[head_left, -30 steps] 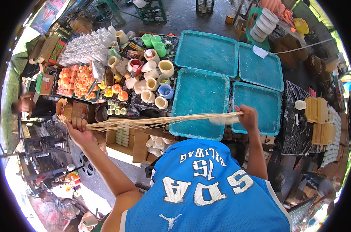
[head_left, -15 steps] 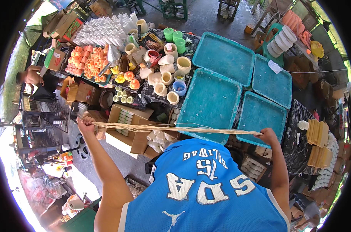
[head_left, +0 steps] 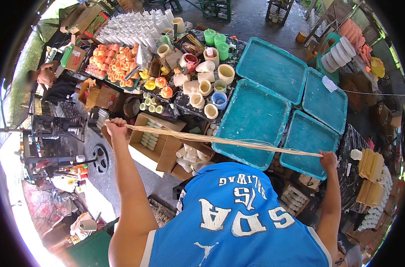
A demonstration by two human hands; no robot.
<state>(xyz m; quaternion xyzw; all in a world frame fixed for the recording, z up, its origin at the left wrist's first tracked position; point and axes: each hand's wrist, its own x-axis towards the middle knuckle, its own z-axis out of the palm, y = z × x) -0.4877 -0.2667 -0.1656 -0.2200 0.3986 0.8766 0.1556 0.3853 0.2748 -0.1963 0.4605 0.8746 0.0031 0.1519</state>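
Note:
A bundle of long, thin cream wick cords (head_left: 202,137) stretches nearly straight across in front of my body, sloping down slightly toward the right. My left hand (head_left: 116,127) is closed around its left end, beside an open cardboard box. At the other end, my right hand (head_left: 328,160) grips the strands by the right edge of a teal tray (head_left: 313,144). A few loose strands stand out from the bundle near its right half. The cords pass above a larger teal tray (head_left: 251,118) and the cardboard box (head_left: 166,153), which holds pale candles.
Two more teal trays (head_left: 274,66) lie beyond, one with a scrap of paper (head_left: 329,83). Left of them stand candles, cups and a blue container (head_left: 219,100). Orange candle pieces (head_left: 121,64) fill trays farther left. Another person (head_left: 46,75) is at the far left.
The view has shifted, so the scene sits farther right. My left hand is higher and my right hand a little lower, tilting the cord bundle more. Both hands keep their hold.

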